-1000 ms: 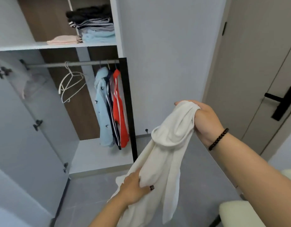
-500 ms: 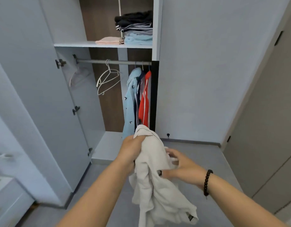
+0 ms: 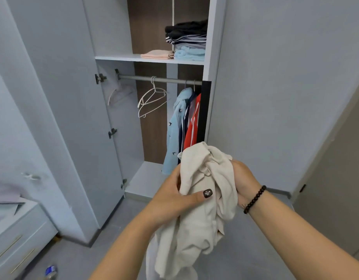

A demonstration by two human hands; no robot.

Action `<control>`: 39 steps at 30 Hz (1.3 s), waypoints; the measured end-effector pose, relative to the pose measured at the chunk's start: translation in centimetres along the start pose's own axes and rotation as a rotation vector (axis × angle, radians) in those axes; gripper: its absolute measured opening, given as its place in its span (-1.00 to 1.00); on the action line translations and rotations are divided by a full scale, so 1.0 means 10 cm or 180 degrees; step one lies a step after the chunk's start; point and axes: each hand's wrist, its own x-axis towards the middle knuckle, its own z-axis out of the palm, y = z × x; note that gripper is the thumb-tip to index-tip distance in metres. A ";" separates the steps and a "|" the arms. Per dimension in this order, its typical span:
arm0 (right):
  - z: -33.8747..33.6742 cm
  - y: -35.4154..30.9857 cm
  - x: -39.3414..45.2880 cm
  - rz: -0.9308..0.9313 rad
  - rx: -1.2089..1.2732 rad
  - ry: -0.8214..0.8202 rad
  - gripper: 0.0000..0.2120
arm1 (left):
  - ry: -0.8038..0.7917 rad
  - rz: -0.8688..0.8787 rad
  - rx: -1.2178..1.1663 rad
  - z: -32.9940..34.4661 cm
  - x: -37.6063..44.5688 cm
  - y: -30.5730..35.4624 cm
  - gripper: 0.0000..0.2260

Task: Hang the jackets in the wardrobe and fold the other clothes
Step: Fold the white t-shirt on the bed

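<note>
A cream jacket [image 3: 196, 223] hangs bunched between both hands in front of the open wardrobe [image 3: 210, 57]. My left hand [image 3: 172, 197] grips its upper part, thumb pressed across the cloth. My right hand [image 3: 243, 180] holds the bunched top from the right side. On the rail [image 3: 154, 79] hang empty white hangers [image 3: 152, 102], then a light blue jacket [image 3: 175, 130], a navy one [image 3: 184, 126] and a red one [image 3: 192, 126]. Folded clothes [image 3: 186, 39] are stacked on the shelf above, with a pink folded piece [image 3: 156, 54] beside them.
The wardrobe door [image 3: 59, 110] stands swung open on the left. A low drawer unit [image 3: 16, 239] sits at the lower left, with a small blue-labelled bottle [image 3: 51, 271] on the grey floor near it. A beige room door [image 3: 336, 168] is on the right.
The view has moved closer to the wardrobe. My right hand came down from holding the jacket up high and now grips the bunched top beside my left hand.
</note>
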 end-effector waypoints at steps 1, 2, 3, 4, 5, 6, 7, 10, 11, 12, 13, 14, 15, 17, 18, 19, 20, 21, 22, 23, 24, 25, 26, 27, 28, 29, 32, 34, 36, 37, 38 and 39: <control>0.00 -0.02 0.01 0.0051 0.0091 -0.0018 -0.76 | 0.0111 0.0043 0.0128 -0.01 0.01 -0.02 -0.52; -0.01 -0.04 0.03 0.0088 0.0185 -0.0033 -0.75 | 0.0228 0.0078 0.0253 -0.03 0.02 -0.04 -0.61; -0.03 -0.07 0.04 0.0120 0.0227 -0.0036 -0.76 | 0.0347 0.0081 0.0353 -0.04 0.04 -0.06 -0.71; -0.05 -0.09 0.05 0.0143 0.0250 -0.0010 -0.78 | 0.0458 0.0045 0.0405 -0.04 0.05 -0.08 -0.80; -0.07 -0.12 0.05 0.0176 0.0235 0.0024 -0.81 | 0.0555 0.0011 0.0412 -0.04 0.07 -0.10 -0.87; -0.09 -0.14 0.06 0.0246 0.0248 0.0033 -0.80 | 0.0656 -0.0005 0.0409 -0.03 0.08 -0.12 -0.90; -0.12 -0.17 0.05 0.0357 0.0235 -0.0029 -0.69 | 0.0766 -0.0003 0.0407 -0.02 0.11 -0.13 -0.90; -0.22 -0.24 -0.02 0.0648 0.0022 -0.0493 -0.44 | 0.1155 0.0027 0.0288 0.02 0.19 -0.11 -0.83; -0.26 -0.25 -0.04 0.0646 -0.0196 -0.0506 -0.45 | 0.1281 0.0046 0.0188 0.04 0.23 -0.09 -0.79; -0.32 -0.24 -0.04 0.0608 -0.0512 -0.0378 -0.46 | 0.1392 0.0066 0.0060 0.05 0.26 -0.07 -0.77; -0.39 -0.23 -0.04 0.0559 -0.0907 -0.0130 -0.46 | 0.1492 0.0086 -0.0068 0.07 0.29 -0.05 -0.77; -0.46 -0.24 -0.03 0.0480 -0.1273 0.0221 -0.47 | 0.1598 0.0106 -0.0138 0.08 0.32 -0.04 -0.79; -0.53 -0.25 -0.03 0.0402 -0.1490 0.0507 -0.52 | 0.1710 0.0132 -0.0131 0.08 0.34 -0.03 -0.80; -0.67 -0.31 -0.02 0.0249 -0.1529 0.0754 -0.74 | 0.1939 0.0167 -0.0099 0.07 0.38 -0.06 -0.80; -0.72 -0.35 -0.01 0.0171 -0.1429 0.0797 -0.81 | 0.2071 0.0130 -0.0147 0.06 0.40 -0.08 -0.79; -0.77 -0.39 -0.01 0.0082 -0.1294 0.0868 -0.81 | 0.2210 0.0053 -0.0183 0.04 0.42 -0.11 -0.79; -0.81 -0.42 0.00 -0.0011 -0.1136 0.0921 -0.80 | 0.2336 -0.0040 -0.0153 0.04 0.43 -0.14 -0.81; -0.82 -0.44 0.00 -0.0098 -0.0966 0.0921 -0.79 | 0.2409 -0.0116 -0.0053 0.05 0.43 -0.17 -0.83; -0.81 -0.45 0.01 -0.0172 -0.0821 0.0883 -0.79 | 0.2413 -0.0142 0.0077 0.09 0.41 -0.20 -0.86; -0.78 -0.46 0.02 -0.0239 -0.0723 0.0827 -0.79 | 0.2346 -0.0091 0.0199 0.16 0.39 -0.23 -0.87; -0.72 -0.46 0.03 -0.0301 -0.0693 0.0760 -0.79 | 0.2187 -0.0002 0.0325 0.25 0.36 -0.26 -0.86; -0.66 -0.46 0.04 -0.0363 -0.0733 0.0705 -0.77 | 0.1934 0.0085 0.0421 0.37 0.32 -0.30 -0.81; -0.59 -0.44 0.05 -0.0434 -0.0805 0.0655 -0.76 | 0.1589 0.0114 0.0455 0.49 0.27 -0.33 -0.76; -0.52 -0.43 0.06 -0.0506 -0.0872 0.0604 -0.74 | 0.1221 0.0076 0.0438 0.61 0.24 -0.36 -0.71; -0.45 -0.40 0.06 -0.0569 -0.0916 0.0557 -0.73 | 0.0932 -0.0006 0.0442 0.74 0.20 -0.40 -0.67; -0.39 -0.38 0.06 -0.0619 -0.0936 0.0512 -0.72 | 0.0796 -0.0095 0.0517 0.84 0.17 -0.47 -0.63; -0.30 -0.35 0.06 -0.0740 -0.0870 0.0471 -0.72 | 0.1055 -0.0274 0.0969 0.96 0.13 -0.69 -0.54; -0.31 -0.38 0.04 -0.0855 -0.0737 0.0515 -0.72 | 0.0987 -0.0428 0.1116 0.93 0.10 -0.86 -0.48; -0.37 -0.45 0.02 -0.1021 -0.0576 0.0627 -0.71 | 0.0648 -0.0774 0.1523 0.88 0.07 -1.02 -0.51; -0.42 -0.50 0.02 -0.1132 -0.0507 0.0708 -0.69 | 0.0492 -0.0912 0.1797 0.87 0.05 -1.09 -0.58; -0.48 -0.54 0.02 -0.1252 -0.0476 0.0798 -0.68 | 0.0433 -0.0955 0.2003 0.85 0.03 -1.15 -0.69; -0.54 -0.58 0.01 -0.1368 -0.0513 0.0896 -0.67 | 0.0441 -0.0892 0.2121 0.83 0.01 -1.18 -0.79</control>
